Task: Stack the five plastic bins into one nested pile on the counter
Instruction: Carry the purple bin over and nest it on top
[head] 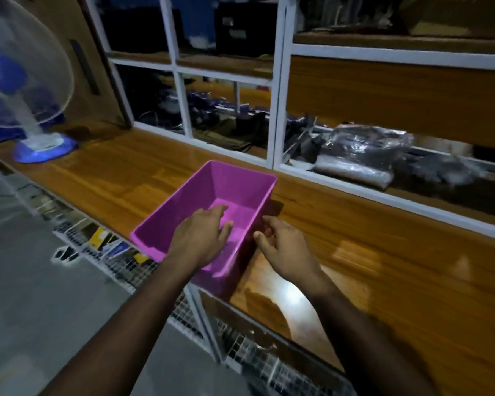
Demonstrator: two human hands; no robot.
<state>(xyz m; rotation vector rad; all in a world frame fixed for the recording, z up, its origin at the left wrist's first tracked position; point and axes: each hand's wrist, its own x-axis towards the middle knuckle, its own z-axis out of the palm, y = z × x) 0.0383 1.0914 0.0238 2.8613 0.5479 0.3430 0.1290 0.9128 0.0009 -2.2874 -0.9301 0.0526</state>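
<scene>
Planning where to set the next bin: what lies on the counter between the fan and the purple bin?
Head view: only bare wooden counter lies between the fan and the purple bin.

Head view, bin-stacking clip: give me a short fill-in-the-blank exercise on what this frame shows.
1. The bin on the wooden counter is coloured ____.
2. The left hand reaches ____ the bin, over its floor.
3. The right hand is at the bin's outer wall, fingers loosely curled, holding ____.
4. The fan stands at the counter's far ____ end.

Missing words: purple; into; nothing; left
</scene>
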